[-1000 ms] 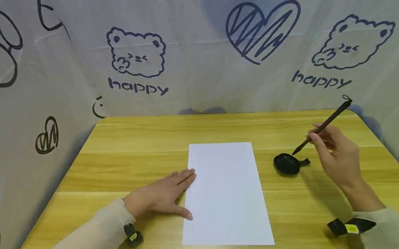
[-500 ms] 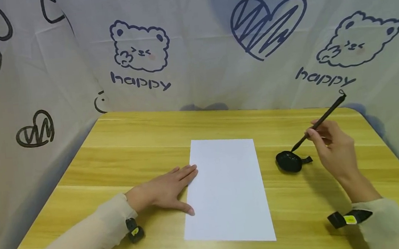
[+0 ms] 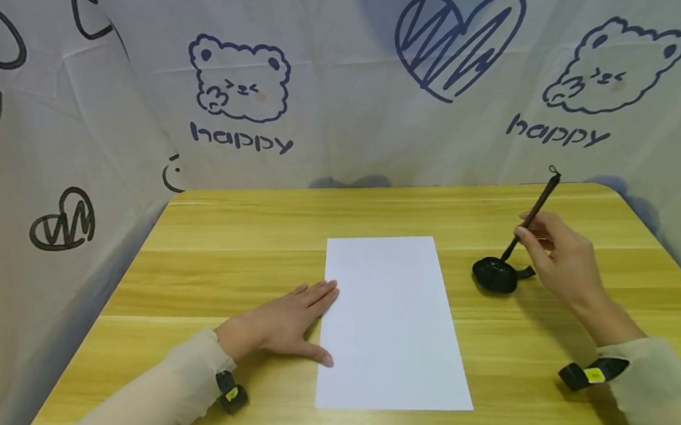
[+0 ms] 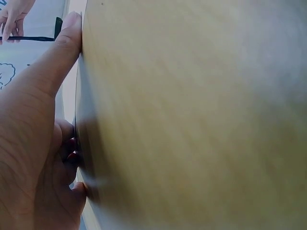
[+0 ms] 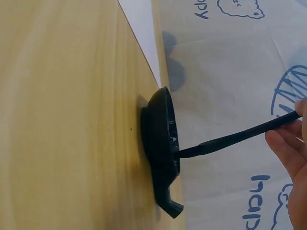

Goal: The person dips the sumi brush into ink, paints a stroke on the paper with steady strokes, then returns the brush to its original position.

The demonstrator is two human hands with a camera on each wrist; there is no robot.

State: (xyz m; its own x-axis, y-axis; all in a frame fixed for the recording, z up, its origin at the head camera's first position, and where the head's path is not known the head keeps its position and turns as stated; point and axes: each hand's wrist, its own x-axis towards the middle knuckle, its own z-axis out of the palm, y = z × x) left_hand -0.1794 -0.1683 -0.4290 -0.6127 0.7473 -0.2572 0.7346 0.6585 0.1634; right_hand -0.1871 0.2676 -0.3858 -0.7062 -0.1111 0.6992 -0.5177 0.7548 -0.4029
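Observation:
My right hand (image 3: 563,256) pinches a dark writing brush (image 3: 538,209) by its shaft, with a small loop at the top end. The brush's tip meets the rim area of a small black ink dish (image 3: 494,275) that has a short curved handle. In the right wrist view the brush (image 5: 240,137) slants down into the dish (image 5: 163,139). My left hand (image 3: 289,321) lies flat, fingers spread, on the left edge of a blank white sheet of paper (image 3: 391,327). In the left wrist view the left hand (image 4: 36,115) rests against the table, its thumb extended.
The yellow wood-grain table (image 3: 197,254) is backed by a white cloth (image 3: 342,103) with bear, heart and "happy" drawings. A black wrist strap (image 3: 593,374) is on the right wrist, another strap (image 3: 231,392) on the left.
The right hand has moved slightly left, and the brush has become steeper, its tip lower in the ink dish. The left hand stays on the paper. The head view has shifted a little.

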